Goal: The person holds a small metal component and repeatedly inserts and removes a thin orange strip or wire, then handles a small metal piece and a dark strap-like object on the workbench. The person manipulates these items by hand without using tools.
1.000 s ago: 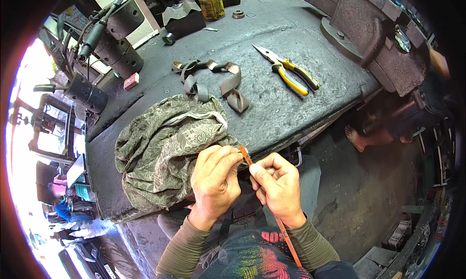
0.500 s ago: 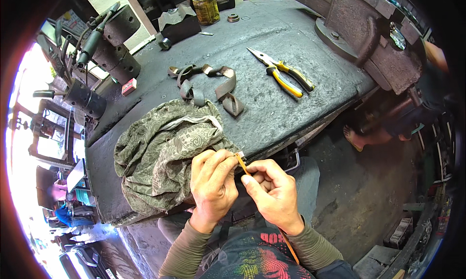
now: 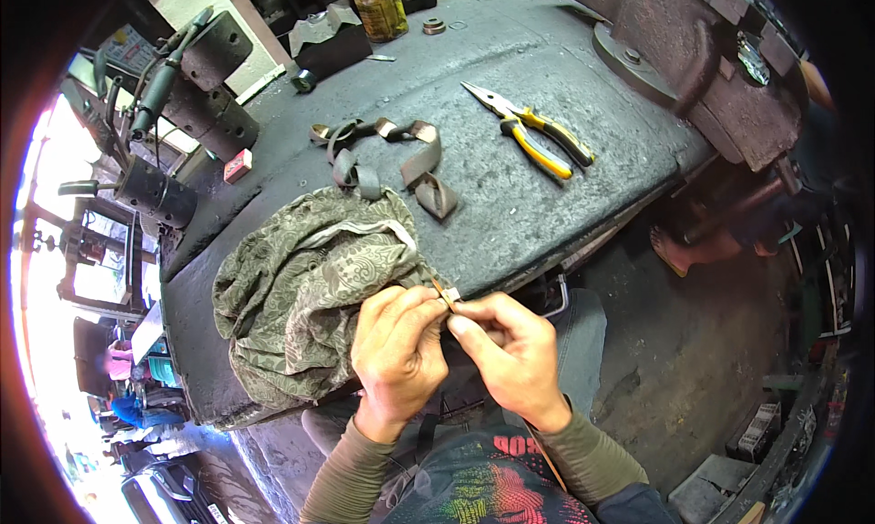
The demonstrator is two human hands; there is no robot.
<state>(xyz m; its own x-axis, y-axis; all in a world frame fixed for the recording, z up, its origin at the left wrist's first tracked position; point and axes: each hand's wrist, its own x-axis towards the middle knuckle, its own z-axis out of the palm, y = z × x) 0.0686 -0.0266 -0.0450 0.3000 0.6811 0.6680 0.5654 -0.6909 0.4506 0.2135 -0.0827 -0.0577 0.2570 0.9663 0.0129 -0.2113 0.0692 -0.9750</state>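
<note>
A thin orange strip (image 3: 441, 291) runs between my two hands at the bench's near edge. My left hand (image 3: 395, 364) is closed, its thumb and fingers pinching the strip. From the other side my right hand (image 3: 510, 353) grips the same strip with thumb and bent forefinger. A small whitish piece (image 3: 452, 294) shows at the fingertips, too small to name. Below my right wrist the strip reappears and trails down past my shirt. Beside my left hand lies a crumpled green patterned cloth (image 3: 305, 296), partly over the bench edge.
On the dark bench (image 3: 510, 241) lie needle-nose pliers (image 3: 540, 150) with yellow-black handles and a curled metal strip (image 3: 421, 166). A heavy vise (image 3: 652, 55) stands at the far right, a stained yellow can (image 3: 380, 14) at the back. Dark cylinders (image 3: 210, 114) and a small red box (image 3: 238, 166) stand left.
My right hand has moved up and left, closer to my left fingertips. Less of the orange strip shows between the hands, and its top end now tilts leftward.
</note>
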